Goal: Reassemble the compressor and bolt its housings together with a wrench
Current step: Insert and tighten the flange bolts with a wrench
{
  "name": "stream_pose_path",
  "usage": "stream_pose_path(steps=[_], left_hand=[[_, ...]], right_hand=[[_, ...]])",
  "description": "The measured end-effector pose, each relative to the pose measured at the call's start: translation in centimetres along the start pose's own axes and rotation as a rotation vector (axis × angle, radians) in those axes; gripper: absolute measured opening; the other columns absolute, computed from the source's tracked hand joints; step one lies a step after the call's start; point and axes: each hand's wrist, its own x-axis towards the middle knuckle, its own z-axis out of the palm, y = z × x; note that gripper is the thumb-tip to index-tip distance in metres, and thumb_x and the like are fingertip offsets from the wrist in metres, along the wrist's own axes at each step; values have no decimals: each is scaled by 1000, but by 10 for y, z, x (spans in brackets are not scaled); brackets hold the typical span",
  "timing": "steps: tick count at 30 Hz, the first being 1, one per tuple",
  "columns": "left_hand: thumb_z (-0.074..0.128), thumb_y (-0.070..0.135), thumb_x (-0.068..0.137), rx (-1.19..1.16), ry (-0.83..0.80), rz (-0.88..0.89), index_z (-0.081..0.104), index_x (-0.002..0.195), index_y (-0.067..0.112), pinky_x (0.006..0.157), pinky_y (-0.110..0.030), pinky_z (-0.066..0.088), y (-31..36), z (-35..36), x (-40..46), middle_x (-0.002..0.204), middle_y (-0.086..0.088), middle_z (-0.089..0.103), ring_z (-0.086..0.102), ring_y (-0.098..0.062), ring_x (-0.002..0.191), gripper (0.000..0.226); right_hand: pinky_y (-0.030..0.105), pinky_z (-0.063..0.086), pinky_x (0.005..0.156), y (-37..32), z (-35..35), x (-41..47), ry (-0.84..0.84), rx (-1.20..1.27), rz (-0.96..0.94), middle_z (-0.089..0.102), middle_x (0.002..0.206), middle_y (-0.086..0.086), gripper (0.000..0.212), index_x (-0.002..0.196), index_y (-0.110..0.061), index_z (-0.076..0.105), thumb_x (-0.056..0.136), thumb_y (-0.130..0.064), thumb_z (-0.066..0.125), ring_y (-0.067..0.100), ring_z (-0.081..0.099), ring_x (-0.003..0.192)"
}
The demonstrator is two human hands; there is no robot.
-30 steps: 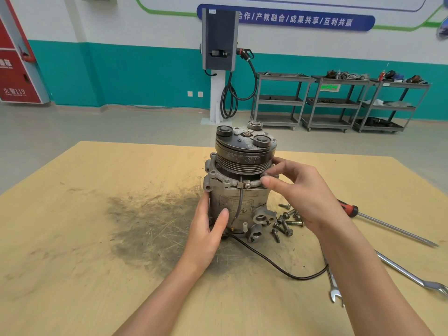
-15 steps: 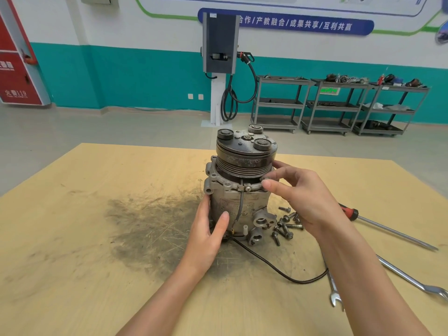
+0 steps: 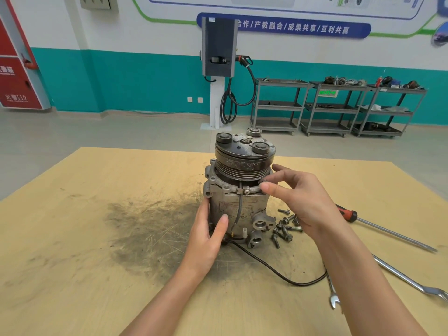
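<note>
The compressor [image 3: 238, 190] stands upright near the middle of the pale wooden tabletop [image 3: 72, 238], pulley end up. Its body is a dull cast-metal cylinder with lugged flanges; the dark grooved pulley [image 3: 242, 167] on top carries a flat clutch plate with three round bosses. A thin black cable [image 3: 278, 272] runs down the front of the housing and curves away across the table.

The left hand [image 3: 208, 235] rests against the lower left of the housing, palm against the metal, fingers straight and close together, thumb laid across the front. The right hand [image 3: 303, 202] is at the upper flange on the right side; thumb and forefinger are drawn narrow, pinching a small round part, apparently a bolt head, at the flange edge, the other fingers spread loosely.

A cluster of loose steel bolts [image 3: 284, 229] lies just beside the base on the right. Farther right lie a red-handled screwdriver [image 3: 388, 231] and two bright combination wrenches [image 3: 412, 280]. A dark, scratched, greasy stain [image 3: 150, 229] marks the wood left of the base.
</note>
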Motion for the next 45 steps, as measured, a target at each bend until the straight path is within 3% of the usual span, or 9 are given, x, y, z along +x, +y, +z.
stream_pose_path(steps=[7, 11, 16, 21, 24, 27, 31, 39, 45], left_hand=[[52, 38, 91, -9, -4, -11, 33, 143, 36, 116, -31, 32, -1, 1, 0, 145, 20, 44, 38, 4, 136, 55], [52, 41, 90, -5, 0, -29, 31, 142, 39, 117, -37, 31, -1, 1, 0, 146, 20, 43, 37, 4, 136, 55], [52, 43, 90, 13, 4, -39, 32, 137, 46, 117, -34, 32, -1, 0, -1, 144, 24, 43, 38, 6, 135, 51], [52, 43, 90, 15, 6, -45, 31, 141, 40, 117, -36, 32, -2, 0, 0, 146, 19, 44, 39, 3, 135, 55], [52, 44, 89, 24, 7, -47, 33, 135, 47, 116, -32, 32, -1, 0, 0, 143, 23, 44, 38, 7, 134, 50], [52, 44, 89, 24, 9, -52, 33, 132, 50, 115, -28, 32, -1, 0, -1, 142, 25, 44, 38, 8, 133, 47], [52, 46, 88, 8, 2, -65, 29, 127, 57, 112, -19, 29, -1, -1, -1, 136, 37, 39, 34, 15, 132, 47], [52, 47, 86, -23, 1, -83, 28, 126, 58, 104, -9, 29, -2, -1, -1, 131, 42, 39, 35, 20, 128, 48], [55, 48, 92, -50, -4, -74, 30, 126, 57, 105, -12, 32, -2, 0, 0, 131, 41, 42, 37, 17, 129, 43]], right_hand=[[49, 29, 111, 7, 7, -1, 61, 61, -18, 53, 141, -6, 19, 70, -14, 62, 75, -14, 81, 13, 42, 135], [46, 37, 104, 7, 7, -5, 53, -2, -45, 58, 116, -23, 19, 77, -15, 64, 76, -22, 81, 7, 47, 126], [49, 28, 115, 2, -4, 2, -45, -8, -1, 53, 140, 1, 9, 74, -22, 75, 74, -15, 81, 9, 42, 134], [50, 32, 113, 4, 1, 0, -23, 136, 26, 67, 115, -15, 18, 65, -15, 64, 69, -8, 80, 10, 55, 121], [49, 25, 115, 3, -1, -3, 19, 99, -7, 53, 140, -8, 22, 63, -18, 63, 70, -10, 81, 13, 41, 136], [48, 25, 114, 1, -1, -8, 34, 27, -38, 49, 145, -7, 18, 64, -22, 67, 70, -18, 83, 11, 38, 137], [44, 32, 109, -7, -9, -15, 37, 37, -24, 53, 141, -3, 23, 73, -26, 76, 53, -38, 81, 12, 44, 133], [46, 43, 103, -10, -48, -27, -66, 455, 183, 70, 120, 6, 31, 105, -6, 71, 76, -16, 62, 25, 57, 123], [38, 44, 98, 0, -61, -37, -47, 208, 134, 70, 119, -1, 25, 94, -12, 78, 77, -25, 65, 15, 58, 120]])
